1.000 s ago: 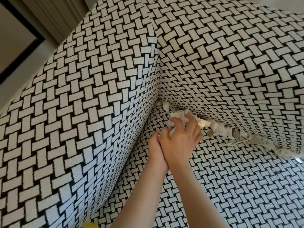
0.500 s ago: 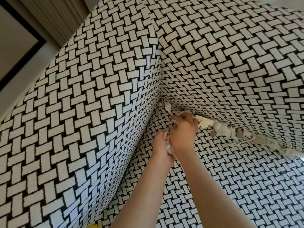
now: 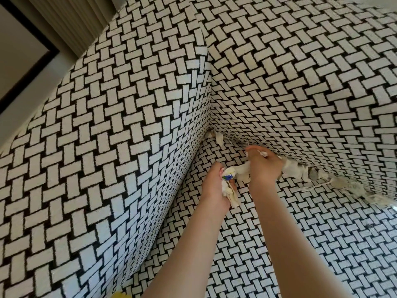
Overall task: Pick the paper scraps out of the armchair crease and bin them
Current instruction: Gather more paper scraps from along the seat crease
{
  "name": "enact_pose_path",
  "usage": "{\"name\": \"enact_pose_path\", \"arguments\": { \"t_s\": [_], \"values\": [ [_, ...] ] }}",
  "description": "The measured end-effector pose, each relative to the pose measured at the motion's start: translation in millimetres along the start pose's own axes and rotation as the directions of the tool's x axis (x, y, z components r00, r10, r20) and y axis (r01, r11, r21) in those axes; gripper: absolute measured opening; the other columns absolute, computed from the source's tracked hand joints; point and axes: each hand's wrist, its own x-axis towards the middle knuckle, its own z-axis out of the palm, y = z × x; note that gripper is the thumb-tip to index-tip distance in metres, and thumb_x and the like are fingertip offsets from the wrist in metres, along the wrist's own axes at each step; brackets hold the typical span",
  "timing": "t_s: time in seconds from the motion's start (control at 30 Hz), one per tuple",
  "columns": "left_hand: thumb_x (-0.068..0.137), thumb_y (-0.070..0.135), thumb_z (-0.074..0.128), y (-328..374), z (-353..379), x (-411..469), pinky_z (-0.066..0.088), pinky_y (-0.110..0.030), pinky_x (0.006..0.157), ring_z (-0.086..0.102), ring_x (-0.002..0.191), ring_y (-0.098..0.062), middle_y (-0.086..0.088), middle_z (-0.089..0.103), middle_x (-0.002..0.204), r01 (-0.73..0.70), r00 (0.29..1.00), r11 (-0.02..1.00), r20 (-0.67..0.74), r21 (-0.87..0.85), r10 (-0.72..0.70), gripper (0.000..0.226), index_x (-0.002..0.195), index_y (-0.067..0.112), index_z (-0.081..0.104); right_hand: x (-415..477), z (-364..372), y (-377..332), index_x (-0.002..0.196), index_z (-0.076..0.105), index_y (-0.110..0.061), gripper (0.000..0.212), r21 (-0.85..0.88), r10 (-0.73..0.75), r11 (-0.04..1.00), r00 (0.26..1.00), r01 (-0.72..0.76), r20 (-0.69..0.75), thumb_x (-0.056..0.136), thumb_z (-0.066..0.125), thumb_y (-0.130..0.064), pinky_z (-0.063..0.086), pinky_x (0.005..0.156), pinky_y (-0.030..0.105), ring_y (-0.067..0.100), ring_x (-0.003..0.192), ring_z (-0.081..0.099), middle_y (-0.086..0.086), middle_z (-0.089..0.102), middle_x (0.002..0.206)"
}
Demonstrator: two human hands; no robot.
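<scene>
The armchair (image 3: 120,134) is covered in black-and-white woven-pattern fabric. Several cream paper scraps (image 3: 300,172) are wedged along the crease between seat and backrest, running to the right. One small scrap (image 3: 219,137) sticks out near the corner. My left hand (image 3: 214,190) grips a bunch of collected scraps (image 3: 231,190), one with blue and yellow print. My right hand (image 3: 265,165) is at the crease, fingers curled round a white scrap that stretches toward my left hand.
The armrest rises on the left and the backrest (image 3: 300,82) on the right. A beige curtain (image 3: 71,20) and a dark-framed panel (image 3: 32,67) lie beyond the chair at top left. A yellow thing (image 3: 120,295) peeks in at the bottom edge.
My hands have moved apart. My right hand shifted right along the crease with a scrap. My left hand dropped lower, its bunch of scraps now showing.
</scene>
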Motion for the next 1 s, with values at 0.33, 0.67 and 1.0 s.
{"name": "enact_pose_path", "arguments": {
  "t_s": [0.33,0.67,1.0],
  "values": [
    [0.087,0.025,0.054,1,15,-4,0.044,-0.024,0.056,0.054,0.051,-0.013,-0.001,0.054,0.063,-0.006,0.993,0.998,0.122,0.061,-0.002,0.016,0.079,0.012,0.052,-46,-13,10,0.033,0.053,-0.019,0.055,0.197,0.017,0.979,0.982,-0.055,0.187,0.070,0.038,0.020,0.045,0.065,0.029,0.017,0.065,0.053,-0.010,0.056,0.044],
    [0.074,0.024,0.066,-4,-10,-2,0.048,-0.022,0.051,0.058,0.059,-0.017,-0.004,0.059,0.073,-0.080,0.997,0.994,-0.004,0.077,0.081,0.040,0.109,0.007,0.061,-51,3,24,0.097,0.053,-0.016,0.011,-0.118,-0.320,0.936,0.941,0.332,0.111,0.092,0.045,-0.010,0.038,0.064,0.004,0.007,0.080,0.054,0.001,0.058,0.095],
    [0.081,0.038,0.064,14,-4,-8,0.046,-0.037,0.080,0.049,0.068,-0.020,-0.005,0.051,0.078,-0.137,0.979,0.988,-0.140,0.078,0.147,0.025,0.071,0.016,0.060,1,5,34,0.118,0.058,-0.005,0.030,-0.552,-0.330,0.725,0.911,0.412,0.247,0.089,0.055,-0.013,0.039,0.072,0.026,0.024,0.091,0.057,0.013,0.063,0.105]
  ]
}}
